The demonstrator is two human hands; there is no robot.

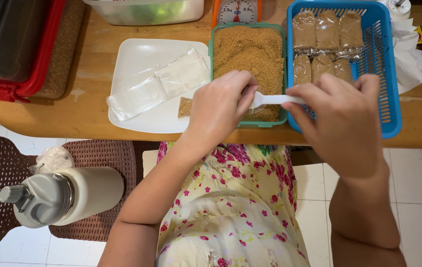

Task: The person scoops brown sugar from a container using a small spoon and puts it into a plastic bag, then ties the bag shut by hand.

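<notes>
Packing looks midway: 6 filled bags lie in the blue basket right of the green tray; empty bags wait left of it; right hand grips a white spoon, left hand seemingly pinches a bag

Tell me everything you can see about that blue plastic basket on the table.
The blue plastic basket is rectangular, with slotted walls and floor. It sits on the wooden table, right of the green tray of brown granules. Six small clear filled bags lie inside in two rows. The right hand covers its near-left corner.
</notes>
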